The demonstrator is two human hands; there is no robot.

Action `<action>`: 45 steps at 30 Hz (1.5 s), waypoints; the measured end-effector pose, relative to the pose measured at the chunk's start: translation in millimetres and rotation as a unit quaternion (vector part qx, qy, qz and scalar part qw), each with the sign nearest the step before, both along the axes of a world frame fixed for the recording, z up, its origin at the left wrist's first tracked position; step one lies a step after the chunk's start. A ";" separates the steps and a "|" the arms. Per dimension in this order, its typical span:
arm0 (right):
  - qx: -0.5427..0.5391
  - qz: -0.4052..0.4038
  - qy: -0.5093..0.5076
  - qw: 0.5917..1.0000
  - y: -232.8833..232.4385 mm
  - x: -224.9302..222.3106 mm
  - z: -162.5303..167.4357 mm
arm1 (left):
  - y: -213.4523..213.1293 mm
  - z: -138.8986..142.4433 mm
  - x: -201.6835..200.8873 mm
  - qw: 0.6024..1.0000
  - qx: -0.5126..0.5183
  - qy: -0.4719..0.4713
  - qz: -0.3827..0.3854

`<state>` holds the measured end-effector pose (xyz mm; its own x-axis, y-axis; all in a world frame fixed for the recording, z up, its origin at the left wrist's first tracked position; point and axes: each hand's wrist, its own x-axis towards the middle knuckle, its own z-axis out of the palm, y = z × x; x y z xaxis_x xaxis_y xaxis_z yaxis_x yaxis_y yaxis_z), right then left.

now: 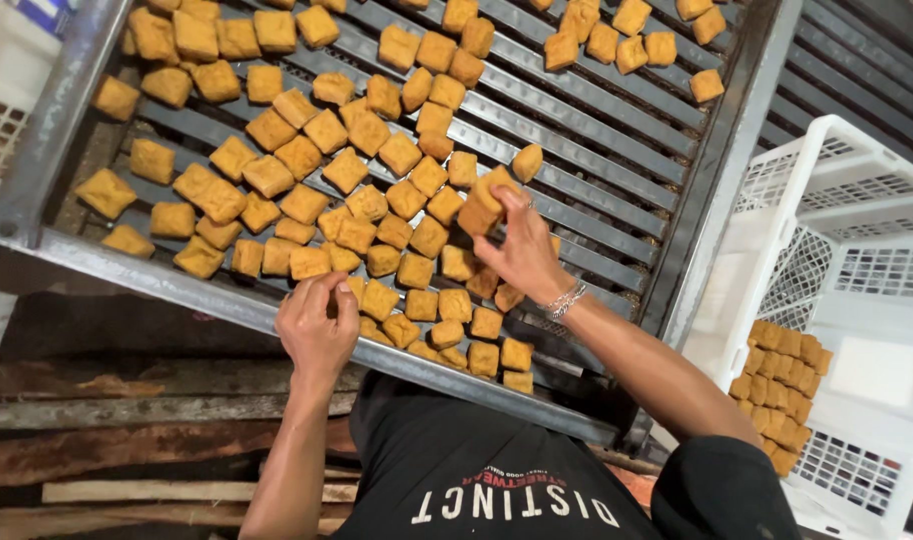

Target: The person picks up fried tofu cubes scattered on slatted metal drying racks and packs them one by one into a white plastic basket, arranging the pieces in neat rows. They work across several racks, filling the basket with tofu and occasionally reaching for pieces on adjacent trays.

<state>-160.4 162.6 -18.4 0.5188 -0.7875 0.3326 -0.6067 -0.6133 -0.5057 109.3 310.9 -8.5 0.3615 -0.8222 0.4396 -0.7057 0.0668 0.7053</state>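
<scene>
Several golden-brown fried tofu cubes [277, 170] lie spread over a metal slatted rack [597, 140]. My right hand [522, 250] is over the middle of the rack, fingers closed on a small stack of tofu cubes [485, 200]. A bracelet sits on that wrist. My left hand [317, 325] is at the rack's near edge, its fingers curled over cubes there; what it grips is hidden by the hand.
A white plastic crate [857, 260] stands at the right, with neat rows of tofu cubes [782, 390] inside. Another white crate [7, 90] shows at the top left. Wooden planks [127, 440] lie below the rack's metal frame [177, 280].
</scene>
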 end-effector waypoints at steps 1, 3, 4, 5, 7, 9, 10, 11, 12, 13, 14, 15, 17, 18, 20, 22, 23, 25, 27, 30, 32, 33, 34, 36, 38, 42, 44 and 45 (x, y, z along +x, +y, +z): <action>-0.036 0.007 -0.017 0.999 -1.5 4.1 -3.7 | 0.0 0.1 0.1 1.000 -0.004 -0.004 0.001; -0.001 0.002 -0.015 1.000 -6.0 19.0 -14.9 | 0.1 -0.1 0.2 1.000 -0.016 -0.014 -0.001; 0.015 -0.002 -0.014 1.000 -7.5 24.3 -20.1 | 0.2 -0.3 0.3 1.000 -0.007 -0.004 0.003; 0.016 0.020 0.020 0.999 -8.5 27.7 -24.8 | 0.5 -0.2 0.2 1.000 0.002 0.004 0.008; 0.014 0.061 0.083 0.995 -10.1 31.5 -32.2 | 1.1 -0.3 0.1 1.000 0.004 0.010 0.014; -0.010 0.065 0.054 0.996 -11.8 31.7 -34.3 | 1.7 -0.9 -0.7 1.000 -0.011 0.011 0.020; -0.017 0.065 0.038 0.997 -12.4 32.1 -32.7 | 2.1 -1.8 -1.2 1.000 -0.003 0.010 0.027; 0.016 0.052 0.052 0.997 -13.0 31.3 -30.9 | 2.5 -3.0 -1.9 1.000 0.008 0.008 0.029; 0.045 0.038 0.066 0.996 -14.8 32.2 -28.4 | 2.8 -4.7 -2.5 0.999 0.015 0.007 0.032; 0.069 0.025 0.079 0.994 -17.0 34.3 -23.6 | 3.1 -7.2 -3.0 0.999 0.012 0.000 0.032; 0.059 0.030 0.025 0.997 -19.7 34.8 -16.7 | 3.5 -10.2 -3.4 0.999 0.010 -0.006 0.031; 0.051 0.036 -0.028 0.998 -22.9 36.3 -9.0 | 4.1 -14.0 -3.2 0.999 0.010 -0.012 0.030; 0.076 0.036 -0.106 0.991 -26.9 28.5 11.7 | 5.4 -23.0 -1.3 0.999 0.007 -0.007 0.032; 0.108 0.027 -0.131 0.985 -28.2 19.5 24.3 | 6.1 -28.1 0.6 1.000 0.006 -0.004 0.029; 0.133 0.037 -0.151 0.979 -28.9 -15.0 54.4 | 7.9 -38.3 5.6 0.998 0.016 -0.053 0.024; 0.128 0.070 -0.141 0.979 -18.9 -68.4 86.5 | 9.2 -46.8 10.0 0.999 0.021 -0.026 0.010; 0.138 0.054 -0.148 0.978 -11.2 -102.1 102.8 | 9.3 -49.6 10.8 0.999 0.034 -0.015 0.018; 0.160 0.030 -0.197 0.967 11.5 -181.6 132.2 | 7.2 -51.9 5.4 0.999 0.031 0.033 0.011; 0.142 -0.015 -0.234 0.962 36.9 -266.1 155.4 | 0.2 -48.8 -14.9 0.991 0.011 0.129 -0.015; 0.137 -0.103 -0.249 0.953 72.0 -368.2 162.4 | -17.7 -27.2 -73.5 0.967 0.018 0.244 -0.063; 0.139 -0.156 -0.220 0.953 92.3 -408.1 142.9 | -34.5 -5.2 -135.5 0.961 0.031 0.241 -0.130; 0.127 -0.182 -0.175 0.959 98.2 -420.5 129.4 | -41.8 8.7 -170.1 0.960 0.037 0.214 -0.177; 0.114 -0.207 -0.129 0.963 100.6 -433.1 117.5 | -49.2 23.3 -206.8 0.956 0.040 0.187 -0.222; 0.091 -0.195 -0.017 0.976 96.5 -454.4 96.1 | -62.9 54.1 -282.6 0.950 0.008 0.087 -0.299; 0.119 -0.156 0.051 0.979 90.8 -463.8 73.6 | -73.6 82.4 -357.9 0.925 -0.018 0.077 -0.373; 0.216 -0.081 0.176 0.957 62.1 -477.3 48.0 | -95.5 116.9 -483.9 0.871 0.006 0.057 -0.488; 0.224 -0.044 0.277 0.933 51.8 -478.8 40.3 | -110.3 119.1 -528.8 0.876 0.062 0.002 -0.479; 0.213 -0.011 0.333 0.918 48.5 -476.3 36.6 | -117.2 116.4 -546.2 0.882 0.081 -0.035 -0.463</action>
<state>-636.8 211.1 18.2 0.4782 -0.7848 -0.3942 -0.8783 -0.4297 -0.2098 -436.9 193.7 107.9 -0.5208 -0.8049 0.2844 -0.4439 0.5399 0.7152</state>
